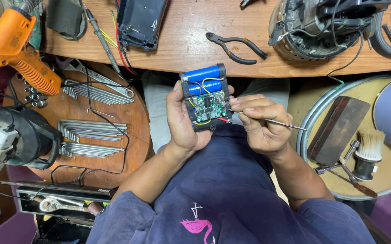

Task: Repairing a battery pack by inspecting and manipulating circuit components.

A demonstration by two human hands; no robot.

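My left hand grips a battery pack from its left side. The pack has blue cells in a black frame, yellow and red wires, and a small green circuit board facing up. My right hand holds thin metal tweezers, with their tip end at the pack's right edge by the circuit board and the other end pointing right. Both hands hover over my lap, just below the wooden bench edge.
On the wooden bench lie black pliers, a black plastic housing and a motor. An orange heat gun and hex key sets sit left. A round tray with a brush stands right.
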